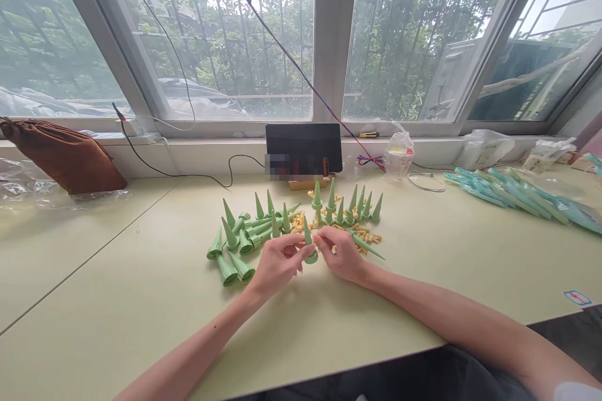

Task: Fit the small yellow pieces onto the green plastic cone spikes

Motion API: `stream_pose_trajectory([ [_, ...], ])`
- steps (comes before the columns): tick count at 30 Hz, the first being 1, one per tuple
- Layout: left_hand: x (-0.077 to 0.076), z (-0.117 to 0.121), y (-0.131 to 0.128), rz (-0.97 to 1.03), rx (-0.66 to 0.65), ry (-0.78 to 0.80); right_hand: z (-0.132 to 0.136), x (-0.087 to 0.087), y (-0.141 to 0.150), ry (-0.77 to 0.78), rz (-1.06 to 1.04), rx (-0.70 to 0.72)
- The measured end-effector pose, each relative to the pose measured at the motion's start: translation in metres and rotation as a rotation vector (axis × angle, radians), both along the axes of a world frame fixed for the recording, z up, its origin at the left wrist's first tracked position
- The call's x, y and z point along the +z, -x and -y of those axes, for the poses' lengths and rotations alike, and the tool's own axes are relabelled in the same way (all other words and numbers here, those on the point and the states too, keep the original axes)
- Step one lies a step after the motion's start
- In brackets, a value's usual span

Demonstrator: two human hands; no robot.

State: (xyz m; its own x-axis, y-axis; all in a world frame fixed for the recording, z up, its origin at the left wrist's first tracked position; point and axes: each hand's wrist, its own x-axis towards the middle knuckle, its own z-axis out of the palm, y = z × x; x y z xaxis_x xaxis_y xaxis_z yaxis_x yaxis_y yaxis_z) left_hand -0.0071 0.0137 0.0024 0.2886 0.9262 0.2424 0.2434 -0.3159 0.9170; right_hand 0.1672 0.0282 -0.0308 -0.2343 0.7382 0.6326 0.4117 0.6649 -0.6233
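Looking across the pale yellow-green tabletop (pixel 141 301), I see a dark flat screen (pixel 303 141) at its far side and, in front of that, the crowd of pale green plastic cones (pixel 227 269). Several lie on their sides to the left, open ends towards me; others stand point up, mostly beyond the right hand.

My left hand (pixel 277 263) is nearest the middle, its fingers (pixel 303 254) closed around the lower part of one tapered green plastic spike (pixel 307 230), held upright just in front of the pile. I'd judge that low grip about right: firm at the thick end, with the slim point free. Squeezing higher up the taper would, I think, let it slide or tip.

My right hand (pixel 345 255) is just beside it, fingers (pixel 324 239) drawn in close together near the spike; I cannot tell whether they meet or have hold of anything small. I'd steady the left wrist and make only fine movements with the right, so the spike stays plumb. I'd also mind the right forearm's sweep, since a loose green spike (pixel 371 247) lies slantwise beside that hand.

Smallest are the short yellow plastic-looking pieces (pixel 372 238), scattered among the cones; a light fingertip touch would disturb them least.
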Motion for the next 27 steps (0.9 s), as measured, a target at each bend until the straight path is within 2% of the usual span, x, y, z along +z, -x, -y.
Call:
stream_pose_trajectory([
  [6, 0.0003, -0.0026, 0.0013, 0.094, -0.058, 0.194, 0.0002, 0.0008, -0.0002, -0.006, 0.012, 0.003],
  [10, -0.0005, -0.0042, 0.0019, 0.101, -0.062, 0.236, 0.0001, -0.0003, -0.0003, -0.022, 0.019, 0.010],
  [13, 0.0005, -0.0029, 0.0016, 0.047, -0.025, 0.163, -0.0003, -0.0016, -0.0003, -0.028, 0.015, 0.009],
  [20, -0.0011, 0.0000, 0.0007, -0.107, 0.028, -0.120, -0.0020, -0.0032, -0.0004, -0.030, 0.001, 0.024],
  [27, -0.0008, 0.0008, 0.0000, -0.174, 0.035, -0.187, -0.0018, -0.0033, 0.0001, -0.012, 0.024, 0.031],
])
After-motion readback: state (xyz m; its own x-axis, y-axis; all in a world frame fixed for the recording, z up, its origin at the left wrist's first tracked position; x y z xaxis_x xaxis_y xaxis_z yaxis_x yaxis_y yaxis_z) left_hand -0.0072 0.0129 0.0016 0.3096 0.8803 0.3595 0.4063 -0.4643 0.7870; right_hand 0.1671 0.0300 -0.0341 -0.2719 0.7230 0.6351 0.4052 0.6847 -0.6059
